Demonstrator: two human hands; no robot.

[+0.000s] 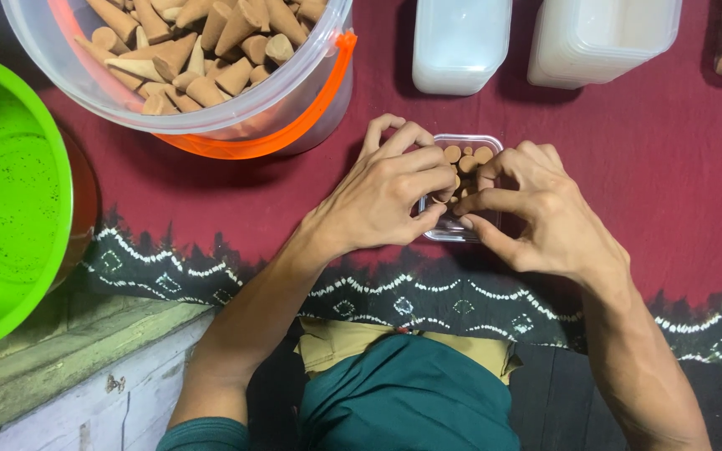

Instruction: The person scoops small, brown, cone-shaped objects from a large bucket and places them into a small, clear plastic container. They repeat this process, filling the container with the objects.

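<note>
A small clear plastic box (461,188) is sitting on the maroon cloth (653,167) directly between the two hands, partly covered by their fingers, and brown cones (466,160) are standing packed inside it with their round bases facing up. The left hand (382,200) is curling over the box's near-left side, its fingers bent down onto the rim and onto the cones, the thumb pressing at the box's front edge; whether it is pinching a single cone cannot be told, since the fingertips are hiding the contact. The right hand (545,217) is meeting it from the other side, forefinger and thumb drawn together in a pinch over the middle of the cones, the remaining fingers arching loosely above the box's right wall. Beyond the left hand, up and to its outer side, a clear bucket with an orange handle (294,108) is holding a heap of loose brown cones (202,42). Further out past that wrist a lime-green basin (10,192) is resting near a worn wooden ledge (68,359). Ahead of the right hand's knuckles, well apart, two white translucent containers (461,42) (603,38) are standing on the cloth. Below both wrists the cloth's dark patterned border (428,292) is running across.
</note>
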